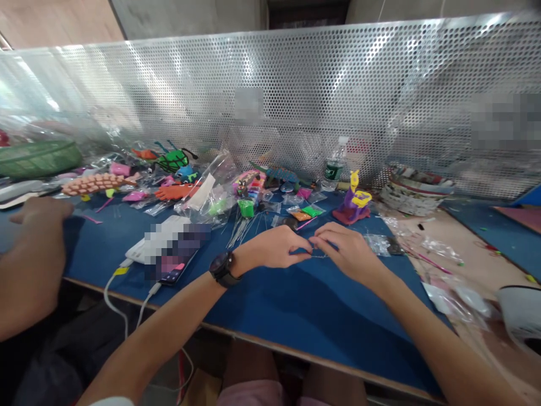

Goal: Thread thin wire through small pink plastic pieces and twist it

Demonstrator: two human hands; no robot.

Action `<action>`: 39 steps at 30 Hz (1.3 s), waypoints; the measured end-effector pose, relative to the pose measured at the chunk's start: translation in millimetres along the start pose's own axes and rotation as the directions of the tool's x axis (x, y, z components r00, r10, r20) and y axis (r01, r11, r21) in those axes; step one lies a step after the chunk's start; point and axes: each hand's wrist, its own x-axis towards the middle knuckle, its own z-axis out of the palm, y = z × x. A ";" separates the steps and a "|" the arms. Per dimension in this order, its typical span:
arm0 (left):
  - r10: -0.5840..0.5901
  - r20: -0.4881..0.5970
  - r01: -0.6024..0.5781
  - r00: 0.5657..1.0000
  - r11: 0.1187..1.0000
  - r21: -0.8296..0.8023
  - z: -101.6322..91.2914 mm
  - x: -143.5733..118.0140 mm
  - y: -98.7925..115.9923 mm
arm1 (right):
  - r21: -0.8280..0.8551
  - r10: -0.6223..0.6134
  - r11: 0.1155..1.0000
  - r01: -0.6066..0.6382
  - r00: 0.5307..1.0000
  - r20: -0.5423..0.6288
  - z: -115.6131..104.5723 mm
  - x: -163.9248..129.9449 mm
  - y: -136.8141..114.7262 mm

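My forearms cross the blue mat [270, 304]; left hand [276, 248] and right hand [344, 251] meet, pinching a thin wire [318, 255]. Mid-bend, likely; next needs steady fingertips.

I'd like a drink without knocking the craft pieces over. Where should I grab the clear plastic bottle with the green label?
Probably grip the clear plastic bottle with the green label around its upper body, above the label, coming down from above: it stands upright against the perforated metal screen, with small bags crowded in front.
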 end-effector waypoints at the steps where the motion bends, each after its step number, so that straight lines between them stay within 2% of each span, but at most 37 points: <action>1: 0.005 0.013 -0.005 1.000 1.000 0.019 0.9 0.2 0.6 | 0.035 0.057 0.998 -0.057 0.998 -0.004 2.2 1.6 -0.9; 4: 0.005 0.009 -0.005 1.000 1.000 0.016 1.3 -0.1 0.6 | 0.132 0.187 0.974 -0.185 0.982 -0.002 5.8 2.9 -2.4; 7: -0.028 -0.037 0.025 0.999 0.997 -0.072 -1.1 -1.2 -0.5 | 0.161 0.206 0.969 -0.186 0.972 -0.114 4.5 -1.1 -1.7; 10: -0.065 -0.056 0.053 0.996 0.979 -0.195 -3.9 -1.9 -2.5 | 0.026 0.036 0.999 -0.031 0.974 -0.224 1.0 -6.3 -0.3; 13: -0.092 -0.059 0.071 0.994 0.957 -0.282 -5.2 -2.2 -5.2 | -0.191 -0.186 0.970 0.154 0.969 -0.163 -1.7 -8.6 0.6; 15: -0.091 -0.060 0.068 0.994 0.951 -0.302 -5.0 -2.4 -6.9 | -0.295 -0.242 0.935 0.196 0.962 -0.129 -2.4 -8.7 1.1; 18: -0.083 -0.058 0.062 0.995 0.953 -0.298 -3.8 -3.1 -8.5 | -0.344 -0.242 0.918 0.196 0.966 -0.096 -1.7 -8.1 2.0; 21: -0.086 -0.059 0.066 0.995 0.957 -0.284 -2.5 -3.6 -9.5 | -0.312 -0.212 0.932 0.186 0.976 -0.052 0.3 -7.8 2.2; 27: -0.084 -0.056 0.068 0.995 0.966 -0.248 -2.7 -3.5 -9.9 | -0.275 -0.207 0.944 0.182 0.976 -0.066 4.5 -8.1 0.1; 33: -0.077 -0.078 0.065 0.994 0.987 -0.147 -4.8 -3.1 -6.9 | -0.075 -0.091 0.993 0.086 0.994 -0.060 8.6 -9.4 2.9; 39: -0.053 -0.037 0.054 0.998 0.998 0.030 -4.2 -2.1 -4.6 | 0.090 0.020 0.996 -0.022 0.999 0.029 12.4 -8.7 8.3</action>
